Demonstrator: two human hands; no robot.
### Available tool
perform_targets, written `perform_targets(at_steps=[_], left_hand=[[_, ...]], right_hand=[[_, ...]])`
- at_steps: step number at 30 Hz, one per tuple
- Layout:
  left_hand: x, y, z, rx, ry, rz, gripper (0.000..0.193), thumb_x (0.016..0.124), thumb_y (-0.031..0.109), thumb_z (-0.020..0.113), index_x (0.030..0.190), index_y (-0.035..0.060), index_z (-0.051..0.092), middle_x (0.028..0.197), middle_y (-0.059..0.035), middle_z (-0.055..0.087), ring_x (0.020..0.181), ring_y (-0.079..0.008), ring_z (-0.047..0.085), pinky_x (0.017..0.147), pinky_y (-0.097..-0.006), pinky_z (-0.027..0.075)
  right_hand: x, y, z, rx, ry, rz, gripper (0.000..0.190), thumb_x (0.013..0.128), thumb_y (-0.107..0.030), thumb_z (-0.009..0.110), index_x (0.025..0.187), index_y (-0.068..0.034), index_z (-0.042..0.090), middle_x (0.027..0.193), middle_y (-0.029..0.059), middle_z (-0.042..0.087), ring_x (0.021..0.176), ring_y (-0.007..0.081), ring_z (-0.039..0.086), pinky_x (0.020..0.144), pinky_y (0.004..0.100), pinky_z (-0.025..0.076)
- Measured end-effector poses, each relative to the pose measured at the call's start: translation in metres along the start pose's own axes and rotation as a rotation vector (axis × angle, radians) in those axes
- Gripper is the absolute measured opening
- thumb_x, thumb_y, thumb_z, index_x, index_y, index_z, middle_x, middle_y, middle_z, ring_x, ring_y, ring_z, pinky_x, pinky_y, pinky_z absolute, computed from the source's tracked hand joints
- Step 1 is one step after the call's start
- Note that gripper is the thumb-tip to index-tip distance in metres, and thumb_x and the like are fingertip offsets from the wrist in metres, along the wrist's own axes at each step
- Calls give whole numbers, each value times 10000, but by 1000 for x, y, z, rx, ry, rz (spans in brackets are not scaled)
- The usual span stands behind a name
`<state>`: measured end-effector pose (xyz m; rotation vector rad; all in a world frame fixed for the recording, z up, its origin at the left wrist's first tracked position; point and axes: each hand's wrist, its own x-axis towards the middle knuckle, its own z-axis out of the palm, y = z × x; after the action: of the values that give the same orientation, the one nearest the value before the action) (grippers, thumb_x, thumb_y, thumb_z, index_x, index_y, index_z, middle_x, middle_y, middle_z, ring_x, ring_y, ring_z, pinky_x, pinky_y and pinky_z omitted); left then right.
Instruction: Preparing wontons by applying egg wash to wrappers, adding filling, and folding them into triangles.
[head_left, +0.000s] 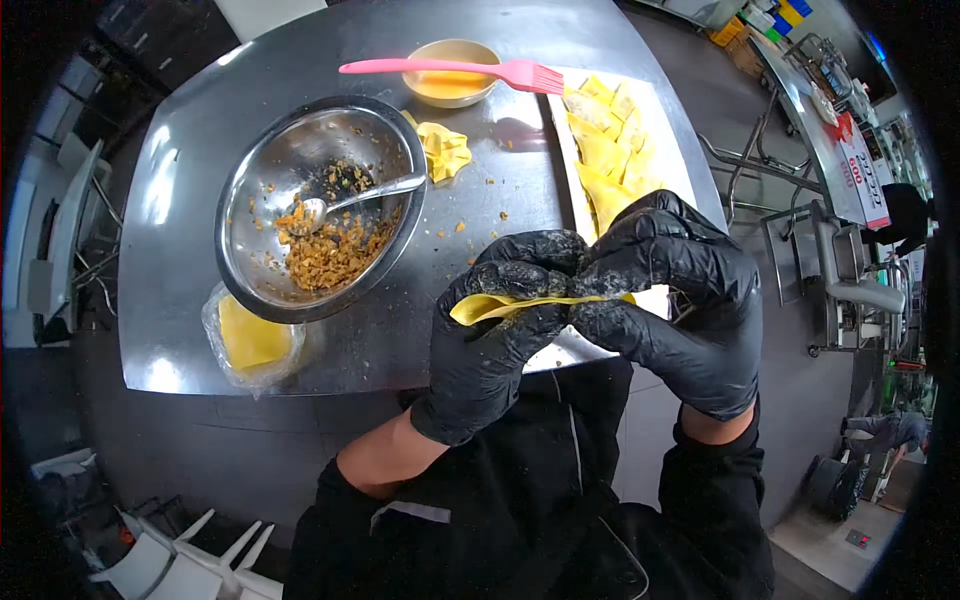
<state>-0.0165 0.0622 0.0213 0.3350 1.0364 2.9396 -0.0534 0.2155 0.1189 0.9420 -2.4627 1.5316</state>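
Note:
A yellow dough wrapper (487, 306) is pinched edge-on between my left hand (499, 330) and my right hand (667, 300), both in black gloves dusted with flour. Its inside is hidden from view. Left of my hands stands a steel bowl (259, 176) holding chopped brown filling (330, 259) and a metal spoon (367, 199). Folded yellow dumplings (604, 150) lie on a white tray (664, 135), partly behind my right hand. Crumpled dough (444, 152) rests at the bowl's right side. A stack of square wrappers (253, 334) sits in clear plastic near the table edge.
A pink silicone brush (517, 73) lies across a beige bowl of orange-yellow liquid (450, 84) at the far side of the steel table (300, 45). Filling crumbs dot the tabletop. Two people are farther off at the right, by another metal table (810, 120) and equipment.

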Motion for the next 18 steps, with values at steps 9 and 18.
perform_targets(at_steps=[9,18], left_hand=[[-1,-3,-9,98,-117,-37,537,916,325,589,1270,-68,503,1346,-214,479,1224,-292,491,1051,-419,356],[-8,6,-11,397,-206,34,774,917,584,421,1326,-73,435,1401,-242,408,1315,-338,386,1097,-441,266]], right_hand=[[-1,4,-1,381,14,189,193,706,-53,782,868,-4,689,858,68,658,809,149,611,779,282,471],[6,8,-14,478,-91,329,163,693,-46,787,814,4,690,836,63,660,792,129,613,748,268,474]])
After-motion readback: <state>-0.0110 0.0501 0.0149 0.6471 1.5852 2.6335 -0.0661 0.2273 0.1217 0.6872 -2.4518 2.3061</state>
